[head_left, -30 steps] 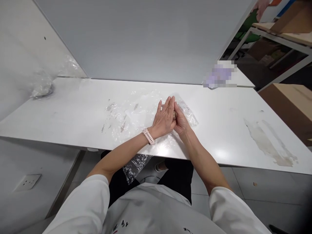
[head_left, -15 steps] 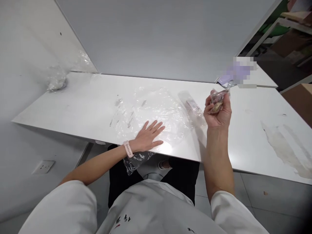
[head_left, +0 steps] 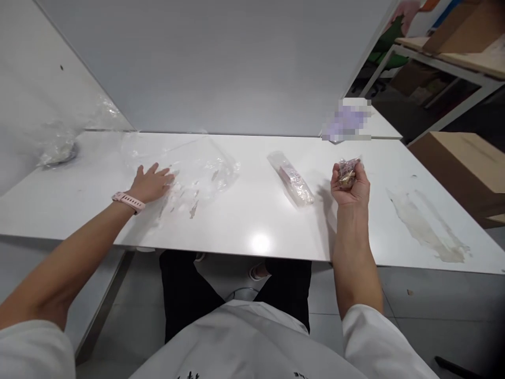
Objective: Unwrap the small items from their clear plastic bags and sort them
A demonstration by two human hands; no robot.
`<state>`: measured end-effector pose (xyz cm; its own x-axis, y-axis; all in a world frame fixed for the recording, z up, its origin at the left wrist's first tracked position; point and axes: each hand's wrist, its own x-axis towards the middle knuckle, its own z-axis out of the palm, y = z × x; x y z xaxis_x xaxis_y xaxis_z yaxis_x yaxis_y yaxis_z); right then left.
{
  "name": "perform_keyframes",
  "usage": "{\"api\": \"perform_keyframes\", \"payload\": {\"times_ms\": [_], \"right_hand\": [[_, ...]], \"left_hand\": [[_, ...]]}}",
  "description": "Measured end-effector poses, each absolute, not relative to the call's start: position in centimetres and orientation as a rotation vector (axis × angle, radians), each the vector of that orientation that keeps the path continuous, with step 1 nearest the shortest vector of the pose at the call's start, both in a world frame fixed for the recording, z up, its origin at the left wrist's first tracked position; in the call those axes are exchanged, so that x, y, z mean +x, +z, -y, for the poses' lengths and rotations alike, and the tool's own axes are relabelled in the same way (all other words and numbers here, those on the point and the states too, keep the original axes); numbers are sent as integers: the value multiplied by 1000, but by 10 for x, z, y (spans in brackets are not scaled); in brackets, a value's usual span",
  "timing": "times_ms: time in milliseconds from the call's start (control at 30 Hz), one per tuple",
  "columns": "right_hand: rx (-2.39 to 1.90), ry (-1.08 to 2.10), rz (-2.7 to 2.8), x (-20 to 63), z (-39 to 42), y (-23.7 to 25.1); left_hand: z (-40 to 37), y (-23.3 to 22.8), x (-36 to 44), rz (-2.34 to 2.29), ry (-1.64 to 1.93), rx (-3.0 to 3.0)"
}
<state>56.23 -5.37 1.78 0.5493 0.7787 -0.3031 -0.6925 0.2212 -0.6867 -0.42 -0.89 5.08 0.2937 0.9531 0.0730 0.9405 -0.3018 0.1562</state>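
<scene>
left hand [head_left: 152, 183] flat, right hand [head_left: 349, 187] clenched

No legible text anywhere in your view. Dark printed marks on your white shirt [head_left: 252, 347] cut off at bottom edge, unreadable. Print on small wrapped packet [head_left: 346, 173] in your right hand [head_left: 350, 188] too small to read.

The left hand [head_left: 151, 183] lies flat on a crumpled clear plastic sheet [head_left: 193, 171] toward the white table's [head_left: 252, 221] far-left corner. The right hand [head_left: 349, 185] grips a small clear-wrapped brownish lump [head_left: 346, 173]; a clear plastic packet [head_left: 291, 178] lies mid-table.
</scene>
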Motion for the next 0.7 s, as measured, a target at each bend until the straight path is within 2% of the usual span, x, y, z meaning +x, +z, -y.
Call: {"api": "perform_keyframes", "payload": {"times_ms": [67, 167, 267, 333, 500, 700], "right_hand": [[-941, 1029, 18, 574, 47, 13], [-1000, 1021, -46, 587, 30, 10], [-1038, 967, -30, 596, 7, 10], [-1055, 903, -14, 600, -10, 11], [-1061, 612, -19, 614, -61, 9], [-1108, 462, 73, 639, -136, 23]], "left_hand": [[12, 65, 40, -1827, 533, 2469], [32, 64, 144, -1551, 1016, 2255], [42, 38, 236, -1367, 1127, 1935], [37, 18, 270, -1384, 1112, 1730], [20, -10, 281, -1434, 1111, 1597], [19, -5, 281, -1467, 1076, 1611]]}}
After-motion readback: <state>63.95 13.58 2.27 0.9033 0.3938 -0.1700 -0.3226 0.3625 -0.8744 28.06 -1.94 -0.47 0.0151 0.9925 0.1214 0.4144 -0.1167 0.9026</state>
